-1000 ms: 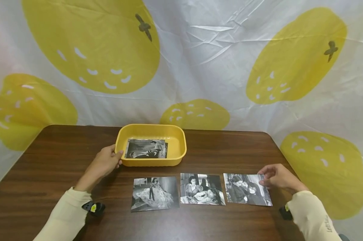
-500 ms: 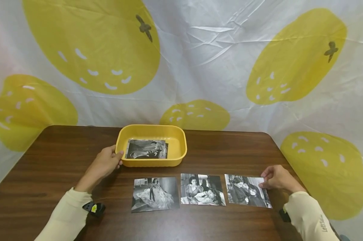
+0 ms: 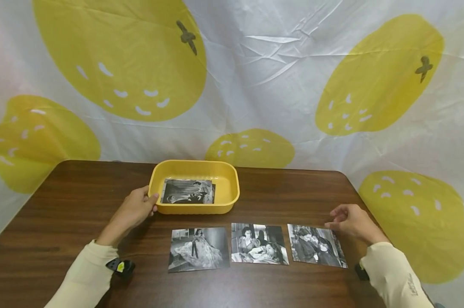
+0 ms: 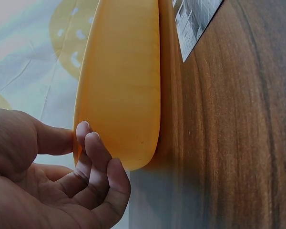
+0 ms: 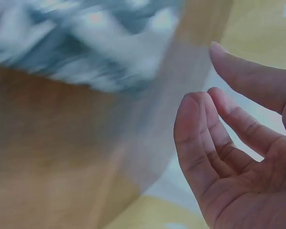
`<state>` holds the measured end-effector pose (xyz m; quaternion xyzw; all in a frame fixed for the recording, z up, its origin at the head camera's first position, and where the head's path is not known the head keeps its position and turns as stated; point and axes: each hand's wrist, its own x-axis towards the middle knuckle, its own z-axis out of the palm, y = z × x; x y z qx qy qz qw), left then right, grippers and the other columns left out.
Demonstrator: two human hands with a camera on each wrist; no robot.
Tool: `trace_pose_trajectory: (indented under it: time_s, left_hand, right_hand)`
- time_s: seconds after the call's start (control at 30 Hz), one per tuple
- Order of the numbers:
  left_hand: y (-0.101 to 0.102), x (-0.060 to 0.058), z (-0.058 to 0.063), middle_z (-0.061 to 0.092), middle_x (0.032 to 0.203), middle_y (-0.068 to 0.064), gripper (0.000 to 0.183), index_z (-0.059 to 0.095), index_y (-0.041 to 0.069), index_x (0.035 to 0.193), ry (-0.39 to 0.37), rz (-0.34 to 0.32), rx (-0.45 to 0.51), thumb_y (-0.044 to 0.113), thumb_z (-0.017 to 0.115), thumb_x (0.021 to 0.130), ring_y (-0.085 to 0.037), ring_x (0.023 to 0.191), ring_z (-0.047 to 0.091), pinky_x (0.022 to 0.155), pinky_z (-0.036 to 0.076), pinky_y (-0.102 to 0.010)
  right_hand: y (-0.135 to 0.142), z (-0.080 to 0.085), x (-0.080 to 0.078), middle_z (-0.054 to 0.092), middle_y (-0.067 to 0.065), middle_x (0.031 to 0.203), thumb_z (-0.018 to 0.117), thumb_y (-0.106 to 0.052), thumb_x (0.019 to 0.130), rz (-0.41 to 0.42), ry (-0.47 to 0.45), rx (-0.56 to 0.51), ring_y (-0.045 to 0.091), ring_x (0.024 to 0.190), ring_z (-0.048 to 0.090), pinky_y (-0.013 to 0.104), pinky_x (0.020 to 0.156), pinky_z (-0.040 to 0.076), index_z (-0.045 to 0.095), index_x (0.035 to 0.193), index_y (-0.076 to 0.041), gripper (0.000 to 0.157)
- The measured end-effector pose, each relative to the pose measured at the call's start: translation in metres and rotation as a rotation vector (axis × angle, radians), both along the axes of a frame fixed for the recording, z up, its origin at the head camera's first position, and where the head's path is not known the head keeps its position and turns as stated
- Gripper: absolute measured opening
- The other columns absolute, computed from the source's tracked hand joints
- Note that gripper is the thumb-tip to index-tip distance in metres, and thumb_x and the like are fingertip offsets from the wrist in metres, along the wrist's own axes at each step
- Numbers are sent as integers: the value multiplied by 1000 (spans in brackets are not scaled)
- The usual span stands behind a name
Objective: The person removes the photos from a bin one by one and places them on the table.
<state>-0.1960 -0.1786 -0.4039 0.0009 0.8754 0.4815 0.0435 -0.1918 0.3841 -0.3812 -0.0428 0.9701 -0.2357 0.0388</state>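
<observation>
My left hand (image 3: 134,208) pinches the near left corner of a yellow plastic tray (image 3: 195,208), thumb over the rim and fingers under the outer wall. Black-and-white photos (image 3: 188,191) lie stacked in the tray's left part. In front of it, three more photos form a row: a left photo (image 3: 199,249), a middle photo (image 3: 259,243) and a right photo (image 3: 317,245), which sits slightly turned. My right hand (image 3: 353,221) hovers just beyond the right photo's far right corner, holding nothing; in the right wrist view its thumb and loosely bent fingers (image 5: 187,129) are apart.
A brown wood-grain table (image 3: 293,286) carries everything. Behind it and at the right hangs a white cloth (image 3: 262,94) printed with big yellow fruit. The tray stands near the table's back edge.
My right hand has let go of the right photo and lifted away from its corner. That photo shifted slightly right and toward me before release. The left hand stays on the tray.
</observation>
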Motion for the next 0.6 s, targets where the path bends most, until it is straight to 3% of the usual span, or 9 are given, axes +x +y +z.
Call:
trace_pose_trajectory:
  time_s: [0.17,0.37,0.6]
  left_hand:
    - [1,0,0,59,74,-5,33,50,-11,129,1,2,-5,12,46,107,-15,63,55,50,38,-25]
    - [1,0,-1,59,75,-5,37,47,-12,135,-20,12,9,13,46,108,-14,63,55,50,39,-24]
    - [2,0,0,60,75,-6,38,46,-12,137,-20,10,13,13,46,108,-13,63,54,49,39,-24]
  right_hand:
    - [-34,28,-15,73,11,89,83,-27,85,56,80,39,28,82,68,48,73,54,70,104,3,39]
    - [-88,60,-38,73,10,95,82,-28,87,147,112,42,26,85,67,48,79,53,71,105,-1,35]
    - [-156,74,-61,71,14,108,79,-26,90,252,64,-13,29,94,66,48,84,53,70,112,0,35]
